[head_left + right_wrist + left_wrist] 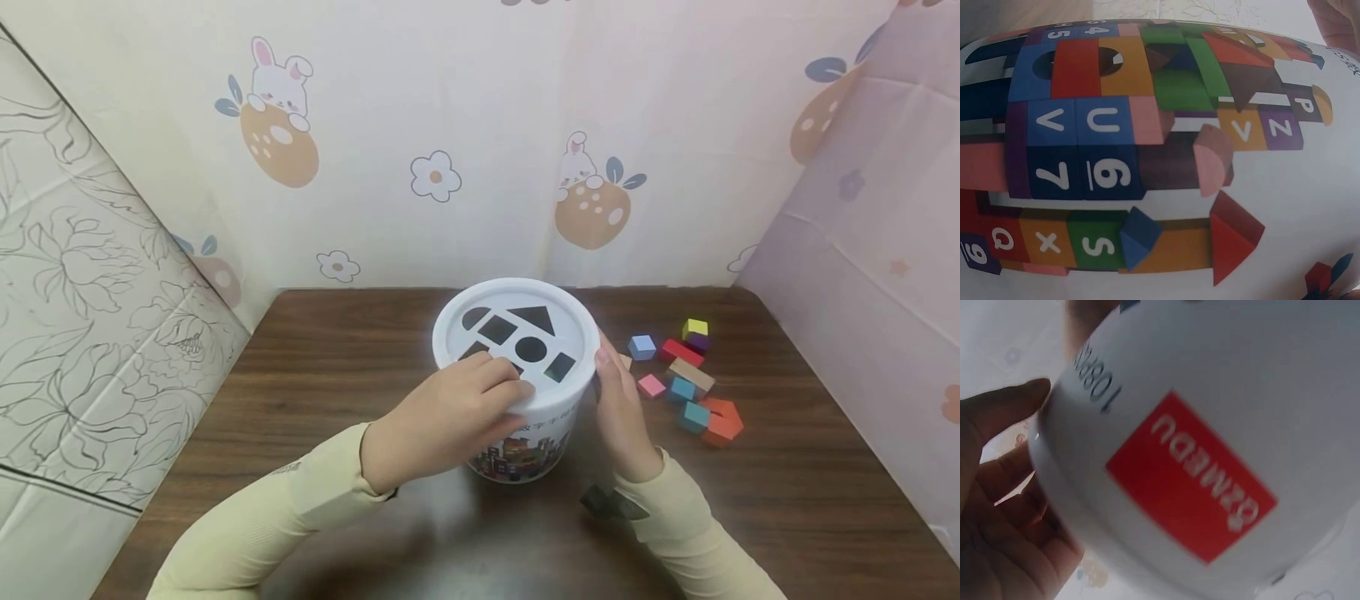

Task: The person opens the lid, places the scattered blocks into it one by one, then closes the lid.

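Observation:
A white bucket point(540, 442) with printed block pictures stands upright at the table's middle. Its round white lid point(517, 293) has several shaped holes. My left hand point(457, 408) bends over the lid's front edge, fingers curled on top, partly covering two holes. In the left wrist view its thumb point(1022, 400) lies at the rim, beside the red label point(1191, 478) on the bucket wall. My right hand point(622, 408) rests along the bucket's right side, fingers fairly straight, thumb up at the rim. Printed lettered blocks point(1104, 119) on the wall fill the right wrist view.
Right of the bucket lie loose blocks: light blue point(642, 347), pink point(651, 385), red point(681, 353), teal point(694, 417), a tan bar point(692, 377), orange point(723, 421) and a yellow-topped one point(695, 329). A patterned curtain point(480, 225) hangs behind the brown table point(337, 358).

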`<state>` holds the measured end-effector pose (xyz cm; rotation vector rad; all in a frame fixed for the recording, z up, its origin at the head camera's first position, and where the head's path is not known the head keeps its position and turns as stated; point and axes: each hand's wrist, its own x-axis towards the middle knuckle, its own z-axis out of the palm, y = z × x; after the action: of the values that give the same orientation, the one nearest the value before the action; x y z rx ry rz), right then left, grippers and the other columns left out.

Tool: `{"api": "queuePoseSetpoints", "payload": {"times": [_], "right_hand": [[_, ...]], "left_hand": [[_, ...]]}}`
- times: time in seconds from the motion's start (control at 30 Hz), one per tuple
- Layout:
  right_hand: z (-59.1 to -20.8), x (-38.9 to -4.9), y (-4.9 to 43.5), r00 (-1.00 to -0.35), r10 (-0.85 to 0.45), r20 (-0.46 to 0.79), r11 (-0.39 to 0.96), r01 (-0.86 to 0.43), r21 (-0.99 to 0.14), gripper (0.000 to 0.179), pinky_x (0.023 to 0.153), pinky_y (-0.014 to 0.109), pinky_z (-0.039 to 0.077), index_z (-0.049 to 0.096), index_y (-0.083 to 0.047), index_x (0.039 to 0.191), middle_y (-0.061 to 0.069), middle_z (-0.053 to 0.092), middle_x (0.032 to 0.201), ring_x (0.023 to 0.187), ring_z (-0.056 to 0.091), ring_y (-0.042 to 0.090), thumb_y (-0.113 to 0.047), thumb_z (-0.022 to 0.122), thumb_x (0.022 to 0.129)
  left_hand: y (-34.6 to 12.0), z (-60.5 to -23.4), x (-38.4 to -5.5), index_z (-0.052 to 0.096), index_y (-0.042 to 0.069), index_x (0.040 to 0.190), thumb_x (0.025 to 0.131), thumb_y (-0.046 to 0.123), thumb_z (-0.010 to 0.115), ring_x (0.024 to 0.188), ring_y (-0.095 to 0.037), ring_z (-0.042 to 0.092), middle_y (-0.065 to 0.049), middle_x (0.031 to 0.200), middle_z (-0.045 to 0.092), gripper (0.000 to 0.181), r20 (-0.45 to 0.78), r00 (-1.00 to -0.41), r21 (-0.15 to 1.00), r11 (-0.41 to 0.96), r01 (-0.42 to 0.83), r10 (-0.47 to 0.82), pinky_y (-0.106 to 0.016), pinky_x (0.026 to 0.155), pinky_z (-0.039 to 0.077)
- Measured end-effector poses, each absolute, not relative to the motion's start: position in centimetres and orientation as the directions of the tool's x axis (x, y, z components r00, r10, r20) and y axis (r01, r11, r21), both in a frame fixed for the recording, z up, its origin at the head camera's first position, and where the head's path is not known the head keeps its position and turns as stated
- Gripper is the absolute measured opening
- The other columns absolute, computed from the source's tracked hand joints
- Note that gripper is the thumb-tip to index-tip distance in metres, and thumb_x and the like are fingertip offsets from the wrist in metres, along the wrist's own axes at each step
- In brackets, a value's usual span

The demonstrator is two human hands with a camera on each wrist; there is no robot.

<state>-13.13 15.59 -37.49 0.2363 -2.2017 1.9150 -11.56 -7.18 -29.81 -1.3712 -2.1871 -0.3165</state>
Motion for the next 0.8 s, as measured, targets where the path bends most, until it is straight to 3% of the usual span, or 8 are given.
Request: {"api": "queuePoseSetpoints", "payload": {"times": [0.17,0.57,0.8], "right_hand": [[-37.50,-13.15,15.58,-0.963,0.012,0.270,0.131,-0.267,-0.955,0.050,0.116,0.061,0.023,0.034,-0.030,0.152,-0.005,0.037,0.154,0.134,0.031,0.014,-0.043,0.031,0.104],[-37.32,-13.14,15.64,-0.967,0.003,0.256,0.129,-0.254,-0.959,0.051,0.116,0.061,0.023,0.033,-0.028,0.153,-0.002,0.036,0.155,0.134,0.030,0.014,-0.042,0.029,0.104],[-37.26,-13.09,15.68,-0.968,0.002,0.253,0.147,-0.249,-0.957,0.051,0.118,0.059,0.022,0.031,-0.031,0.153,-0.005,0.035,0.155,0.142,0.029,0.019,-0.045,0.028,0.104]], "left_hand": [[-6.72,-30.17,-11.71,0.068,0.012,0.104,0.085,0.023,0.074,0.087,-0.015,0.057,0.002,0.095,0.060,0.023,0.568,-0.350,-0.072,0.468,0.881,0.745,-0.024,0.079,0.050],[-6.44,-30.36,-11.84,0.067,0.011,0.102,0.085,0.020,0.074,0.088,-0.015,0.056,0.001,0.092,0.059,0.021,0.586,-0.388,0.071,0.432,0.899,0.711,-0.024,0.080,0.049],[-6.47,-29.63,-11.91,0.068,0.009,0.101,0.086,0.021,0.074,0.088,-0.016,0.057,0.000,0.091,0.060,0.020,0.604,-0.392,0.087,0.432,0.898,0.694,-0.025,0.080,0.049]]}}
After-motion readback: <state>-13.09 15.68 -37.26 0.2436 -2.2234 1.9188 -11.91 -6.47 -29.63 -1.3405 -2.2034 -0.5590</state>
